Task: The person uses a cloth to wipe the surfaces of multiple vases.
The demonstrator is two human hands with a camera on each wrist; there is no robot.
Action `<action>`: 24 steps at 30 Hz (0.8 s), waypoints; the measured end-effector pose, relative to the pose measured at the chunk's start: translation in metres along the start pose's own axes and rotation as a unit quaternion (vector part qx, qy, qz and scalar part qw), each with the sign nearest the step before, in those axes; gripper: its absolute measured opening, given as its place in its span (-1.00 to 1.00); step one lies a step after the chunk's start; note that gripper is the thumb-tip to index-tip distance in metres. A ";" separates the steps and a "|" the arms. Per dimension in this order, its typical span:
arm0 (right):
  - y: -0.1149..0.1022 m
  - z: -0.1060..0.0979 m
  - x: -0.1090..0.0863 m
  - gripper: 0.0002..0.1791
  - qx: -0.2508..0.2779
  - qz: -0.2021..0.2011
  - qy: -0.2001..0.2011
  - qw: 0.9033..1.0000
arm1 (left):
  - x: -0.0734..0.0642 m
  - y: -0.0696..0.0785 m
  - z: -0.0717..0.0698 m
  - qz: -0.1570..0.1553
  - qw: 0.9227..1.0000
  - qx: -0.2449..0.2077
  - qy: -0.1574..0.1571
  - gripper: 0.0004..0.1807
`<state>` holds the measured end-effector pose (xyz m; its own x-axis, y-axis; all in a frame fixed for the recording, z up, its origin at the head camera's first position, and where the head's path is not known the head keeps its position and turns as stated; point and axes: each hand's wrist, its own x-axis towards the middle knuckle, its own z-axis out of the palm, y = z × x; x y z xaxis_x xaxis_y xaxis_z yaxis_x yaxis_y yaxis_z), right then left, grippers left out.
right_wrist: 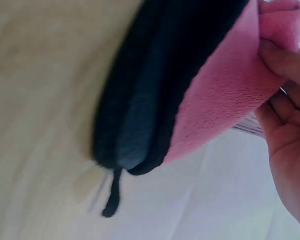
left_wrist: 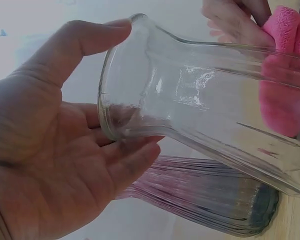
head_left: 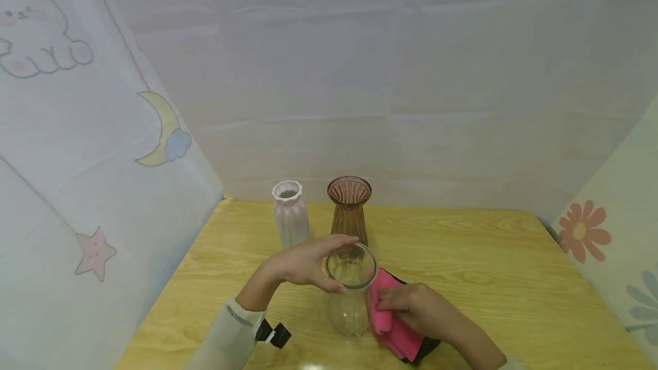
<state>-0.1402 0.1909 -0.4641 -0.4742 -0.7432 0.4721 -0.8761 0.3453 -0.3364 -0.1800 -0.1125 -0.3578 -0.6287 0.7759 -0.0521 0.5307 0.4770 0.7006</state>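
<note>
A clear glass vase (head_left: 347, 314) stands upright near the front of the table. My left hand (head_left: 303, 261) holds it by the rim, thumb on the near side and fingers round the far side. In the left wrist view, the thumb presses the lip of the glass vase (left_wrist: 190, 90). My right hand (head_left: 424, 310) pinches a bunched part of a pink cloth (head_left: 403, 340) beside the vase's right wall. The cloth's black edging (right_wrist: 140, 100) and a small black loop (right_wrist: 112, 197) hang down in the right wrist view.
Behind the clear vase stands a brownish-pink ribbed glass vase (head_left: 349, 213). A pale pink-white vase (head_left: 291, 218) with a scalloped rim is to its left. All are on a yellow wood-grain table (head_left: 478, 267), with a pale printed sheet (head_left: 360, 73) behind it.
</note>
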 end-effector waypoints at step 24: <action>-0.004 -0.006 0.020 -0.47 0.124 -0.046 0.166 0.977 | -0.010 0.017 0.027 -0.069 0.989 0.038 0.122 0.07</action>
<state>-0.1466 0.1779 -0.4481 -0.4324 -0.5226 0.7348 -0.8879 0.1048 -0.4479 -0.1490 -0.1014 -0.3644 -0.8120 0.5826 0.0360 0.4652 0.6087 0.6427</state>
